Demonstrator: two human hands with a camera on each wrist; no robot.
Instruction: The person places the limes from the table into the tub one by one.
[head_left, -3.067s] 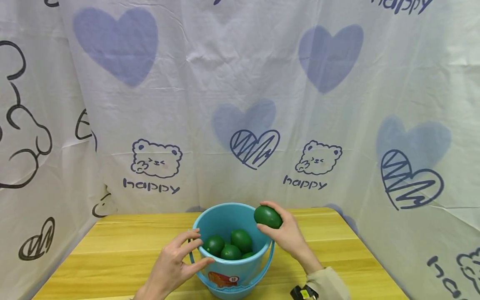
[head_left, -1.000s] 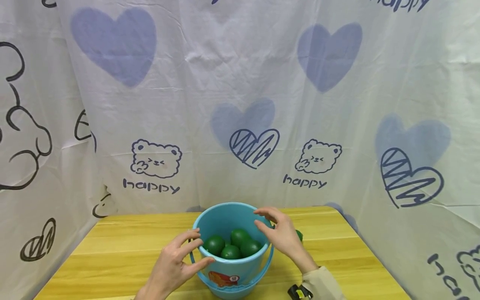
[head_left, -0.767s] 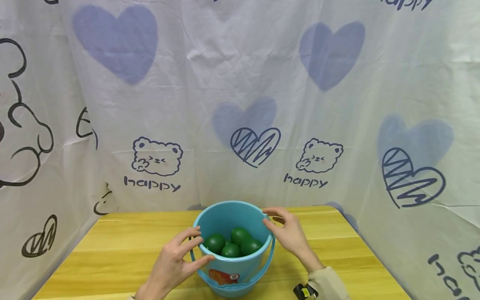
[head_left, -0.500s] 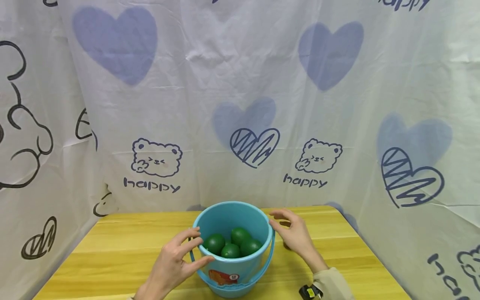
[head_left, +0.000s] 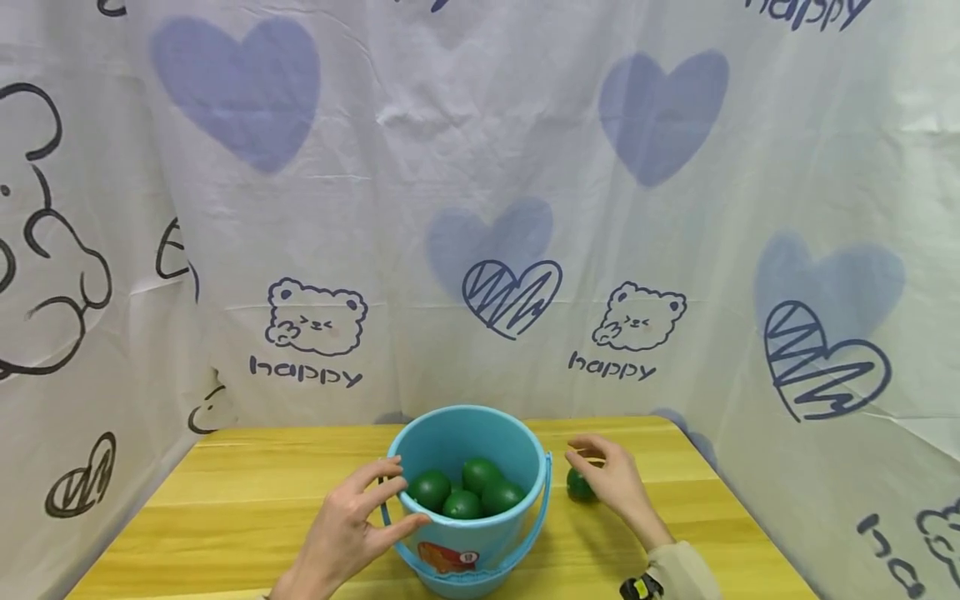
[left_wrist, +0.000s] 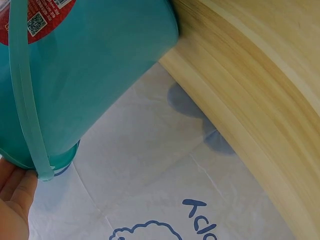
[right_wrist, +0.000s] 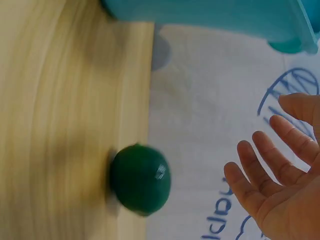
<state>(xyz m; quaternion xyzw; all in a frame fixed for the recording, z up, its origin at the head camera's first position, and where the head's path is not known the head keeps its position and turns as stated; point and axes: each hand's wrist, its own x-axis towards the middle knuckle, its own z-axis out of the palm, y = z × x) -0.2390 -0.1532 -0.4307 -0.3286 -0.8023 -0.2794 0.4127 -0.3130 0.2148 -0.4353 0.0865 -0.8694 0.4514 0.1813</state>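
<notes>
A light blue bucket stands upright with several green limes inside. My left hand holds its left rim, fingertips over the edge and thumb at the front; in the left wrist view the fingers sit at the rim beside the handle's joint. To the bucket's right, my right hand hovers with relaxed, parted fingers and holds nothing. Below it a single lime rests on the table, partly hidden by that hand in the head view but fully seen in the right wrist view.
The bucket's blue handle hangs down over its front. All this stands on a yellow wood-grain table. A white cloth printed with hearts and bears closes off the back and sides.
My right hand let a lime drop into the bucket, then moved right past the rim and over the lime on the table. My left hand has stayed at the rim.
</notes>
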